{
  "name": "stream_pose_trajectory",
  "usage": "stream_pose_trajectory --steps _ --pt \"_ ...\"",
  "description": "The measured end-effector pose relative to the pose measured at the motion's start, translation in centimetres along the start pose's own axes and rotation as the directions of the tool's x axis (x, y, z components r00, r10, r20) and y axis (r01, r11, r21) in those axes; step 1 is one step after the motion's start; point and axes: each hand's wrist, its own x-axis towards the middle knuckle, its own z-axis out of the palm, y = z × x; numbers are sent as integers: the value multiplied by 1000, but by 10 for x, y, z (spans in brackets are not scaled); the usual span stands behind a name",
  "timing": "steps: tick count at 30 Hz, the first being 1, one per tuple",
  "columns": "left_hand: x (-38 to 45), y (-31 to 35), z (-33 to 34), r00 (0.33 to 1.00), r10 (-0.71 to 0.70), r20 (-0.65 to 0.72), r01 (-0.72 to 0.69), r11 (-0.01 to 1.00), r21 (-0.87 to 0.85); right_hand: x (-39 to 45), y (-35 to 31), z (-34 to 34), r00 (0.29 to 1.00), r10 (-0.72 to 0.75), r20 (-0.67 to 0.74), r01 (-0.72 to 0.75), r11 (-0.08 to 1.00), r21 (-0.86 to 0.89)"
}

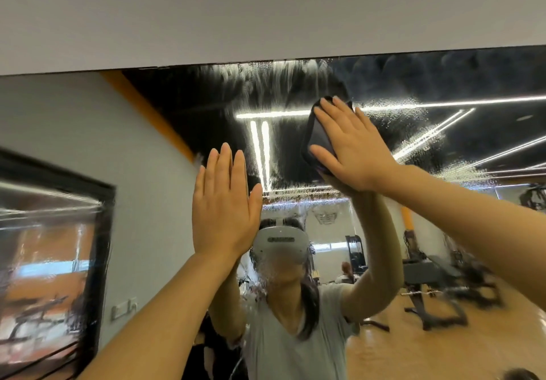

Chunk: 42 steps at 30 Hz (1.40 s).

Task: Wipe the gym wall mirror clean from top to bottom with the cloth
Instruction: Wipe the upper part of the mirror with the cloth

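A person stands close to a large wall mirror, seen from their own head height, both bare arms raised toward the glass.

The right hand is high up, near the top edge of the mirror, pressing a dark cloth flat against the glass. Its fingers are straight and spread, lying across the cloth, with the thumb stretched out along the cloth's lower part. The cloth looks folded into a thick pad and shows mostly to the left of the palm.

The left hand is lower and to the left, apart from the cloth. It is flat with the fingers straight and held close together, pointing upward, holding nothing. Whether the palm actually touches the glass cannot be told.

The upper part of the mirror is covered in a wet, beaded film with streaks running down from the top edge, heaviest around and to the left of the cloth. Bright ceiling light strips are reflected through this film.

Above the mirror runs a plain pale wall. The glass reflects the person in a light T-shirt wearing a white headset, along with a wooden floor and blurred gym equipment to the right. A dark-framed panel is reflected at the left.
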Motion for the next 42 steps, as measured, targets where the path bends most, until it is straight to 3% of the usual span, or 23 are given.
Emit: stream_pose_trajectory --steps 7,13,16,22,26,36,42 --pt "-1 0 1 1000 2 4 -2 1000 12 62 23 -14 982 190 8 -190 982 -24" --pt "0 0 1 1000 0 15 0 1000 1 66 24 -11 971 238 2 -238 971 29" --pt "0 0 1 1000 3 10 -3 1000 1 50 16 -8 974 226 -7 -226 973 42" --pt "0 -2 2 1000 14 2 -14 1000 -10 -14 8 2 997 68 -41 -66 997 48" --pt "0 -1 0 1000 11 22 -11 1000 -11 -11 17 0 999 29 -19 -28 1000 12" --pt "0 0 -1 999 11 40 -12 1000 22 59 60 -19 974 225 -19 -224 974 41" --pt "0 7 -8 993 -10 120 5 999 43 38 66 -23 982 187 2 -187 981 44"
